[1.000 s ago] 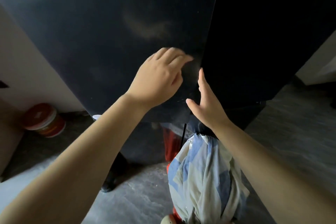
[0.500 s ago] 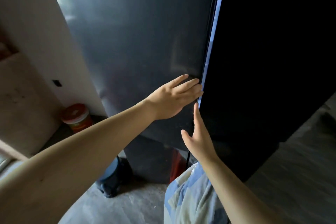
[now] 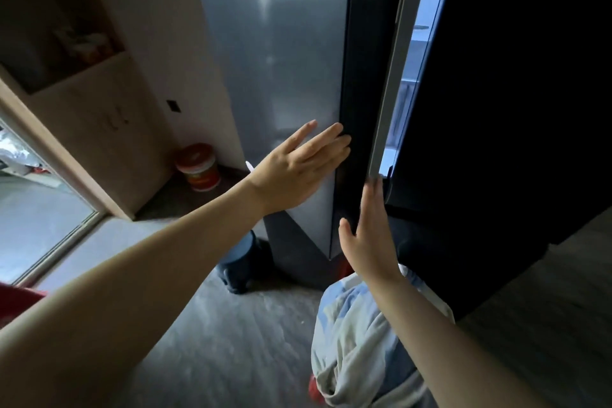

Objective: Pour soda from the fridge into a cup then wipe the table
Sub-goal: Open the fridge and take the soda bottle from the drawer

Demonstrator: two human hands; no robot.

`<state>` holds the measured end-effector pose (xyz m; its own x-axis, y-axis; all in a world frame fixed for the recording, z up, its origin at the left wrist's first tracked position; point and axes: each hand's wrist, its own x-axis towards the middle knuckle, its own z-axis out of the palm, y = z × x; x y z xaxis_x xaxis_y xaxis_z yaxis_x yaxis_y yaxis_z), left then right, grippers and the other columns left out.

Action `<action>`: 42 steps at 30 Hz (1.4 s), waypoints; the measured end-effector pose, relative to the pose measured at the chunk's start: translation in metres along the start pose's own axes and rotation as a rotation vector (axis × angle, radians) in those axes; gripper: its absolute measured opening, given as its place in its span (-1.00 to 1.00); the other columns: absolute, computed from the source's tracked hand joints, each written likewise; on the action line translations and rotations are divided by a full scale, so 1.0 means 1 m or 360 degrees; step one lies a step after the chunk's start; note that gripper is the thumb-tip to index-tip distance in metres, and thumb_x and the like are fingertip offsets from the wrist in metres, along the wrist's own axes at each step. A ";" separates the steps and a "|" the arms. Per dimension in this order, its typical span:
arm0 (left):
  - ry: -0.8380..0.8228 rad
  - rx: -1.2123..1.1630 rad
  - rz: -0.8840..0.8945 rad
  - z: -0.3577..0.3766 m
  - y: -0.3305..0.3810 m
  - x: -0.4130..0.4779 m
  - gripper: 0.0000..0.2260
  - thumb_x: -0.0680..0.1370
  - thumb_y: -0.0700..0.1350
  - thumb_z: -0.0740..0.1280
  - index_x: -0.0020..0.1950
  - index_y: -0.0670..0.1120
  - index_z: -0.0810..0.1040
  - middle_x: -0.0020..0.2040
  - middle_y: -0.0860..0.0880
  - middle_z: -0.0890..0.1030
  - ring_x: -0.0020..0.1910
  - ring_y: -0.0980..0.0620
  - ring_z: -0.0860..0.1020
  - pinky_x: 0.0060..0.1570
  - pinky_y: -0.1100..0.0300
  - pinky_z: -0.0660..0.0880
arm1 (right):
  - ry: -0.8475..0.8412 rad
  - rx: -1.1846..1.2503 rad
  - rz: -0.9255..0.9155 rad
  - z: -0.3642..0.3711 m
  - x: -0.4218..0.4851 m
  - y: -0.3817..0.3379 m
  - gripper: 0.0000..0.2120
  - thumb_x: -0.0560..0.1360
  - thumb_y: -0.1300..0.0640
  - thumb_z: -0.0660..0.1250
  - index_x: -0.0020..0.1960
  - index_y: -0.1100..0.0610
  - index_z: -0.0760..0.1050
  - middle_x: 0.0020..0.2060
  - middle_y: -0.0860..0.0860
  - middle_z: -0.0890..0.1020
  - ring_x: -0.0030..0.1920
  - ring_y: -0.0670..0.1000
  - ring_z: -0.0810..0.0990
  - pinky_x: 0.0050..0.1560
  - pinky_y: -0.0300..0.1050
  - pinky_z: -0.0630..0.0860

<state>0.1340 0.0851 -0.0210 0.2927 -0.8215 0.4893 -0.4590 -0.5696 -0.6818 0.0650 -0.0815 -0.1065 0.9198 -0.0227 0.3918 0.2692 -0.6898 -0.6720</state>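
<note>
The fridge (image 3: 496, 109) stood right in front of you, with its 2 doors filling the top of the view. The left door (image 3: 281, 76), grey and shiny, stood ajar, and a narrow bright gap (image 3: 417, 26) showed between its pale inner strip and the dark right door. Your left hand (image 3: 298, 169) lay flat on the front of the left door near its lower right corner, fingers straight and holding nothing, the fingertips reaching the door's dark side edge. Your right hand (image 3: 371, 235) was just below and to the right, also open with fingers straight and pointing up, its fingertips at the bottom end of the pale strip; the blur there hid whether they touched it. Under your right forearm hung your blue and white clothing (image 3: 357, 341). A dark shoe (image 3: 238, 278) stood on the grey floor (image 3: 215, 341) at the foot of the left door. A red-lidded tub (image 3: 198, 166) sat on the floor in the corner between the fridge and a wooden cabinet (image 3: 99, 129) to the left.
</note>
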 end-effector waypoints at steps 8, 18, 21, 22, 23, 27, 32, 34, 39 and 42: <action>-0.0033 0.0004 0.0039 -0.029 -0.018 -0.052 -0.56 0.57 -0.15 0.11 0.46 -0.15 0.32 0.45 -0.09 0.37 0.48 -0.10 0.18 0.42 -0.07 0.22 | -0.0132 -0.0162 -0.0038 0.025 -0.013 -0.039 -0.26 0.53 0.22 0.22 0.55 0.13 -0.16 0.55 -0.02 -0.13 0.54 -0.05 -0.06 0.30 -0.40 0.10; -0.0033 -0.0067 -0.0089 -0.059 -0.040 -0.134 -0.55 0.59 -0.15 -0.04 0.44 -0.19 0.34 0.42 -0.13 0.41 0.46 -0.11 0.21 0.44 -0.05 0.16 | 0.0173 -0.0217 -0.0063 0.092 -0.061 -0.107 -0.31 0.49 0.27 0.23 0.54 0.20 0.00 0.54 0.02 0.00 0.52 0.00 0.07 0.29 -0.27 0.27; 0.0006 -0.0070 -0.0126 -0.065 -0.047 -0.158 -0.55 0.56 -0.16 0.05 0.44 -0.17 0.36 0.40 -0.13 0.43 0.43 -0.10 0.25 0.44 -0.06 0.14 | 0.0189 -0.0155 -0.0104 0.115 -0.071 -0.125 -0.29 0.48 0.30 0.23 0.54 0.19 0.00 0.54 0.04 0.01 0.52 0.02 0.08 0.38 -0.18 0.29; 0.0000 -0.0053 -0.0114 -0.066 -0.050 -0.167 -0.54 0.55 -0.15 0.07 0.45 -0.17 0.34 0.42 -0.12 0.42 0.44 -0.10 0.24 0.44 -0.06 0.15 | 0.0183 -0.0127 -0.0125 0.121 -0.074 -0.130 -0.29 0.47 0.30 0.23 0.54 0.16 -0.01 0.54 0.03 0.02 0.52 0.02 0.08 0.38 -0.12 0.32; -0.0015 -0.0043 -0.0103 -0.066 -0.052 -0.176 -0.52 0.54 -0.16 0.06 0.46 -0.16 0.33 0.43 -0.11 0.40 0.44 -0.09 0.24 0.44 -0.06 0.15 | 0.0174 -0.0087 -0.0151 0.125 -0.076 -0.135 -0.29 0.48 0.30 0.22 0.54 0.13 -0.01 0.54 0.01 0.01 0.52 0.01 0.08 0.39 -0.11 0.32; -0.0074 -0.0044 -0.0198 -0.065 -0.057 -0.211 -0.48 0.50 -0.19 0.13 0.48 -0.13 0.31 0.46 -0.10 0.36 0.46 -0.10 0.23 0.44 -0.08 0.16 | 0.0225 0.0046 -0.0267 0.130 -0.085 -0.150 -0.37 0.47 0.34 0.20 0.51 0.20 0.11 0.50 0.05 0.17 0.51 -0.01 0.12 0.41 -0.41 0.06; -0.0146 -0.0020 -0.0373 -0.065 -0.065 -0.248 -0.47 0.50 -0.16 0.16 0.50 -0.13 0.28 0.48 -0.13 0.32 0.48 -0.13 0.21 0.43 -0.12 0.18 | 0.0375 0.0028 -0.0190 0.135 -0.079 -0.147 -0.40 0.45 0.36 0.17 0.47 0.21 0.18 0.42 0.13 0.33 0.46 0.03 0.24 0.46 -0.22 0.15; -0.0190 -0.0005 -0.0487 -0.066 -0.063 -0.259 -0.44 0.47 -0.16 0.19 0.49 -0.15 0.28 0.48 -0.15 0.31 0.48 -0.14 0.20 0.43 -0.14 0.18 | 0.0156 -0.0094 -0.0117 0.145 -0.074 -0.141 -0.38 0.47 0.36 0.21 0.49 0.18 0.15 0.47 0.09 0.26 0.50 0.01 0.16 0.48 -0.12 0.14; -0.0319 -0.0181 -0.0912 -0.070 -0.037 -0.272 -0.34 0.41 -0.13 0.28 0.50 -0.21 0.22 0.52 -0.17 0.18 0.51 -0.15 0.14 0.44 -0.17 0.15 | -0.0327 -0.0349 -0.0167 0.173 -0.075 -0.124 -0.46 0.46 0.33 0.29 0.43 0.18 0.32 0.46 0.11 0.29 0.51 0.11 0.12 0.41 0.15 0.29; -0.0243 -0.0321 -0.0817 -0.073 -0.025 -0.279 -0.37 0.44 -0.15 0.24 0.51 -0.16 0.22 0.52 -0.16 0.21 0.50 -0.15 0.17 0.45 -0.14 0.15 | -0.0435 -0.0451 -0.0340 0.181 -0.075 -0.125 -0.52 0.44 0.34 0.29 0.35 0.21 0.42 0.44 0.12 0.33 0.49 0.13 0.20 0.37 0.09 0.37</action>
<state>0.0025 0.3305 -0.1006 0.6313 -0.4438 0.6360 -0.3728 -0.8928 -0.2530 0.0138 0.1380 -0.1658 0.9040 0.3078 0.2969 0.4076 -0.8302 -0.3804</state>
